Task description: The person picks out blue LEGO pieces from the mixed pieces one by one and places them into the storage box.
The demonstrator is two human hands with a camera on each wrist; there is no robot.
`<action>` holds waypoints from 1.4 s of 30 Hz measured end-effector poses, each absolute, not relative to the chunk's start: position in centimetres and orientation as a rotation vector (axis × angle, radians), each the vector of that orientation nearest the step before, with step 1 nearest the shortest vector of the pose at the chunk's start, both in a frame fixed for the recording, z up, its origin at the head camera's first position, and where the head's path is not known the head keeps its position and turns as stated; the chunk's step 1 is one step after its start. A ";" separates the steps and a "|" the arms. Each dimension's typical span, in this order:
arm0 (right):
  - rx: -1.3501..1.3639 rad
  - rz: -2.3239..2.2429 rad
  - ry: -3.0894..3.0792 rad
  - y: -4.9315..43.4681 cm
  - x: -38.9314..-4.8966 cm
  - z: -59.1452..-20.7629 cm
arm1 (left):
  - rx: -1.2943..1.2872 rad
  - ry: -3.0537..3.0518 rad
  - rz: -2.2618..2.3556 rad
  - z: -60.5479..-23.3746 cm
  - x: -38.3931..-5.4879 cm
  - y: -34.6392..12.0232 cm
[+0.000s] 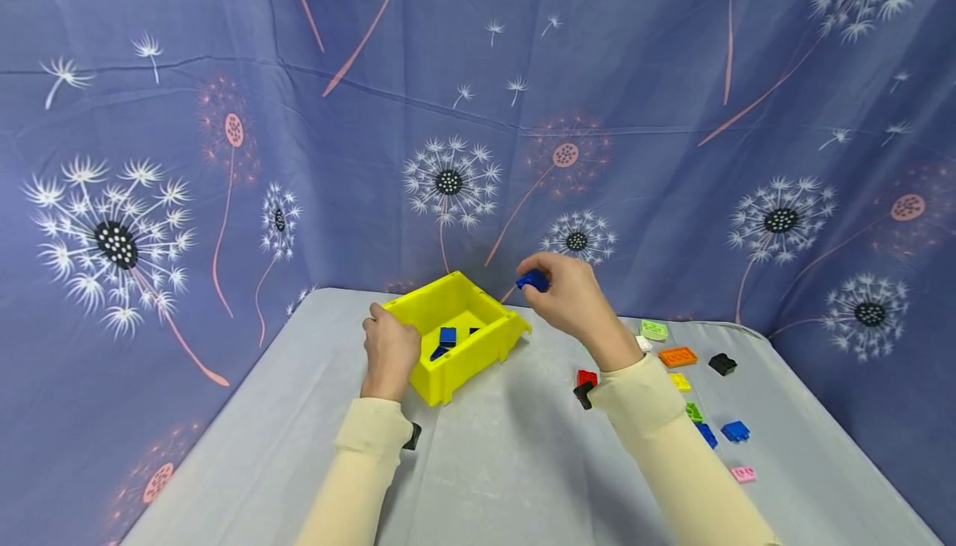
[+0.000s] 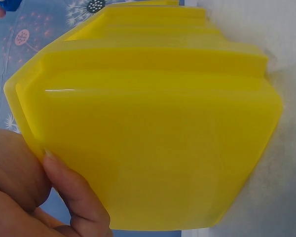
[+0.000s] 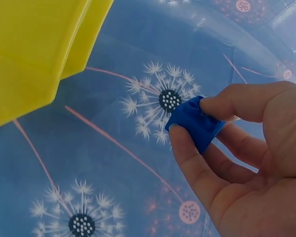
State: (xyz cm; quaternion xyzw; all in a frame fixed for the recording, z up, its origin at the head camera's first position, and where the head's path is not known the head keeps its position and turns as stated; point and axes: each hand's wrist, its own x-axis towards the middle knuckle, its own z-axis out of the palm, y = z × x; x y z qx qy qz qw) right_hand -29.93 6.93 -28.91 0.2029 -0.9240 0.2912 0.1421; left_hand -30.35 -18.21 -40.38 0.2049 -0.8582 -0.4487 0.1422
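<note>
My left hand [image 1: 392,350] grips the left rim of a yellow plastic bin [image 1: 478,355], its thumb [image 2: 74,190] lying along the outer wall in the left wrist view. Inside the bin lie several blue toy bricks [image 1: 447,336]. Raised beyond the bin's right side, my right hand [image 1: 565,297] pinches a blue toy brick [image 3: 195,123] between thumb and fingers. In the right wrist view that brick shows a sloped side, and the bin wall [image 3: 29,54] stands apart from it at the upper left.
Loose bricks lie on the right of the grey-white table [image 1: 493,480]: orange [image 1: 678,357], black [image 1: 722,364], blue [image 1: 735,431], pink [image 1: 743,475], lime [image 1: 654,330] and others. A red brick [image 1: 586,377] sits near my right wrist. A dandelion-print cloth [image 1: 358,156] hangs behind.
</note>
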 end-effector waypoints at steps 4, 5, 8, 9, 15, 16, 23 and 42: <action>0.594 0.872 -2.682 5.9 -30.2 -28.9 | 0.607 -2.473 -1.299 -40.4 -30.4 -18.1; 0.598 0.882 -2.688 5.6 -30.3 -28.8 | 0.613 -2.472 -1.305 -40.4 -30.4 -18.1; 0.606 0.887 -2.702 4.8 -30.5 -28.8 | 0.613 -2.470 -1.316 -40.4 -30.5 -18.1; 0.611 0.885 -2.707 4.5 -30.5 -28.7 | 0.612 -2.470 -1.316 -40.4 -30.4 -18.1; 0.630 0.852 -2.725 3.4 -30.8 -28.4 | 0.596 -2.473 -1.295 -40.5 -30.4 -18.2; 0.634 0.845 -2.727 3.2 -30.9 -28.4 | 0.595 -2.474 -1.293 -40.5 -30.4 -18.2; 0.669 0.839 -2.756 1.9 -31.4 -28.6 | 0.596 -2.471 -1.295 -40.4 -30.3 -18.1; 0.707 0.827 -2.846 -0.1 -32.5 -30.7 | 0.569 -2.475 -1.299 -40.7 -30.5 -18.2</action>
